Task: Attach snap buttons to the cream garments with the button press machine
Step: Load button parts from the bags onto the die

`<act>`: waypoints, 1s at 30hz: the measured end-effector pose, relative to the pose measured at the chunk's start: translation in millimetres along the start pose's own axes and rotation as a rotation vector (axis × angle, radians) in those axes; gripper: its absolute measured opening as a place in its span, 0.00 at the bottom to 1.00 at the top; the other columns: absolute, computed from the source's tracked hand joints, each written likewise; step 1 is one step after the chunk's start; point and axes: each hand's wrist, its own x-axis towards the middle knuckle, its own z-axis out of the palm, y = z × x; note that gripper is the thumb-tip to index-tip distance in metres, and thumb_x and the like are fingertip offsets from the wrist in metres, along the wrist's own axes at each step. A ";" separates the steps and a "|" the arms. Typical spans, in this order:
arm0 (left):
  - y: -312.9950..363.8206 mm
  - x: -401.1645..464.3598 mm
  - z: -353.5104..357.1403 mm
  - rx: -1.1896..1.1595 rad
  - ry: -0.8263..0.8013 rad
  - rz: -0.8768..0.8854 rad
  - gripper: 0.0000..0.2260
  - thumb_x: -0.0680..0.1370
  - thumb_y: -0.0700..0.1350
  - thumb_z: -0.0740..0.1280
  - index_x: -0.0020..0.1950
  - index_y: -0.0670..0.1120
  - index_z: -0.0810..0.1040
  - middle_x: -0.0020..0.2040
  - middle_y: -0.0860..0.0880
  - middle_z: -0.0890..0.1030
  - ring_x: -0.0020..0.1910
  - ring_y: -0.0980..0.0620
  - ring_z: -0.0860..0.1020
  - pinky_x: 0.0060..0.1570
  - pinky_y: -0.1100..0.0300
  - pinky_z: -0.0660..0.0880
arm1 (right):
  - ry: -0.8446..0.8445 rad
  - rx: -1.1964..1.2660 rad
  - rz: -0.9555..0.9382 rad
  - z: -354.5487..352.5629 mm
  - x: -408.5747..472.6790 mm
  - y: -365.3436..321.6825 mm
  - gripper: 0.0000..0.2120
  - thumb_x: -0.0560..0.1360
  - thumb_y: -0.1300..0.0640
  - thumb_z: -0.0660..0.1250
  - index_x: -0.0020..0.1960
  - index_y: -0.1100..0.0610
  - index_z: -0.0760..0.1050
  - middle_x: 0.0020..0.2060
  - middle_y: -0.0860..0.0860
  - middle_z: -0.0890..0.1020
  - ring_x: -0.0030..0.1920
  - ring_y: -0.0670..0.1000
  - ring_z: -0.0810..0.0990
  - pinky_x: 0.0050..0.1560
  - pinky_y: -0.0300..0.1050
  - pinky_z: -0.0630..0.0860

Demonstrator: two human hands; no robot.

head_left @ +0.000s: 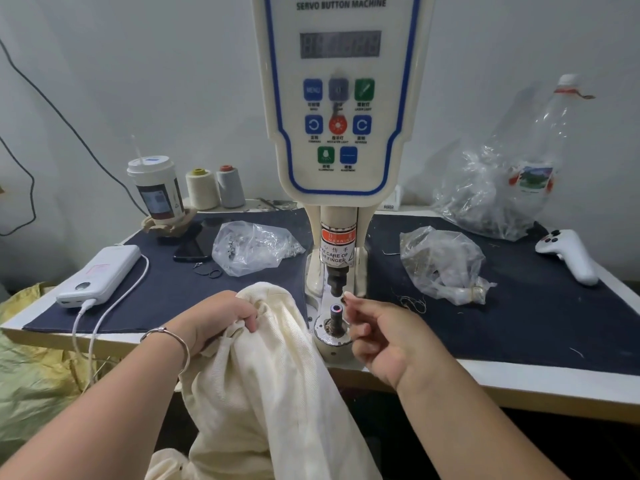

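Note:
The button press machine (341,109) stands at the table's middle, its upper punch (337,277) hanging over the lower die post (336,317), which has a small shiny part on top. A cream garment (277,368) hangs from the table's front edge down toward me. My left hand (221,320) grips a bunched fold of it just left of the die. My right hand (377,337) hovers right of the die, fingertips pinching a small dark snap piece (344,298) close to the punch.
Clear bags of snap parts (254,247) (443,263) lie either side of the machine on the dark mat (519,306). A power bank (100,275) with cable, phone (195,245), cup (157,190), thread cones (202,188), white controller (568,252) and big plastic bag (491,195) ring the table.

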 end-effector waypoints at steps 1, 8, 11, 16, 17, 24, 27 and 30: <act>-0.3 0.8 -0.2 0.001 -0.004 0.004 0.08 0.52 0.42 0.68 0.26 0.46 0.70 0.30 0.45 0.71 0.32 0.47 0.68 0.34 0.58 0.63 | -0.011 0.025 0.025 1.9 0.6 0.4 0.05 0.73 0.63 0.71 0.41 0.62 0.76 0.26 0.52 0.79 0.18 0.44 0.68 0.15 0.33 0.58; -1.4 1.8 -0.5 0.006 -0.010 0.014 0.07 0.53 0.42 0.68 0.23 0.48 0.70 0.27 0.46 0.71 0.28 0.48 0.68 0.31 0.61 0.63 | -0.053 0.129 0.155 7.5 0.8 -4.3 0.09 0.76 0.61 0.68 0.38 0.62 0.74 0.25 0.51 0.77 0.18 0.43 0.68 0.16 0.31 0.55; -2.1 2.8 -1.2 0.005 -0.012 0.012 0.07 0.53 0.42 0.68 0.27 0.47 0.71 0.29 0.46 0.71 0.31 0.47 0.68 0.32 0.60 0.63 | -0.060 0.150 0.165 9.8 0.4 -4.2 0.10 0.76 0.62 0.67 0.37 0.63 0.75 0.25 0.51 0.78 0.18 0.43 0.69 0.16 0.31 0.55; -2.7 2.9 -1.1 -0.005 -0.019 0.020 0.07 0.53 0.42 0.68 0.24 0.48 0.70 0.27 0.46 0.70 0.28 0.48 0.67 0.31 0.61 0.62 | -0.074 0.244 0.170 10.6 -3.8 -0.4 0.08 0.76 0.62 0.67 0.40 0.64 0.77 0.29 0.54 0.83 0.18 0.44 0.72 0.16 0.30 0.58; -2.9 3.1 -1.1 -0.007 -0.022 0.021 0.07 0.53 0.42 0.68 0.24 0.48 0.70 0.27 0.46 0.70 0.28 0.48 0.67 0.31 0.60 0.62 | -0.081 0.277 0.172 10.5 -5.1 0.2 0.07 0.76 0.62 0.67 0.41 0.65 0.78 0.30 0.55 0.83 0.18 0.45 0.73 0.16 0.30 0.58; -3.4 3.5 -1.5 -0.009 -0.024 0.022 0.09 0.53 0.41 0.68 0.28 0.47 0.69 0.28 0.47 0.69 0.27 0.49 0.67 0.29 0.61 0.62 | -0.086 0.413 0.151 10.0 -13.2 6.0 0.07 0.76 0.63 0.65 0.41 0.65 0.78 0.31 0.55 0.84 0.19 0.44 0.71 0.17 0.30 0.58; -2.9 2.4 -1.2 -0.016 -0.033 0.020 0.08 0.54 0.41 0.68 0.26 0.48 0.69 0.27 0.47 0.70 0.25 0.49 0.67 0.28 0.62 0.63 | -0.103 0.431 0.133 13.0 -16.5 7.7 0.04 0.69 0.66 0.67 0.43 0.66 0.78 0.30 0.54 0.82 0.19 0.44 0.70 0.17 0.30 0.58; -1.2 0.8 -0.8 -0.021 -0.047 0.013 0.07 0.54 0.41 0.68 0.23 0.49 0.70 0.26 0.48 0.71 0.24 0.50 0.69 0.27 0.63 0.64 | -0.124 0.438 0.108 12.8 -19.9 7.6 0.17 0.63 0.65 0.67 0.52 0.66 0.76 0.29 0.53 0.80 0.19 0.44 0.68 0.17 0.31 0.58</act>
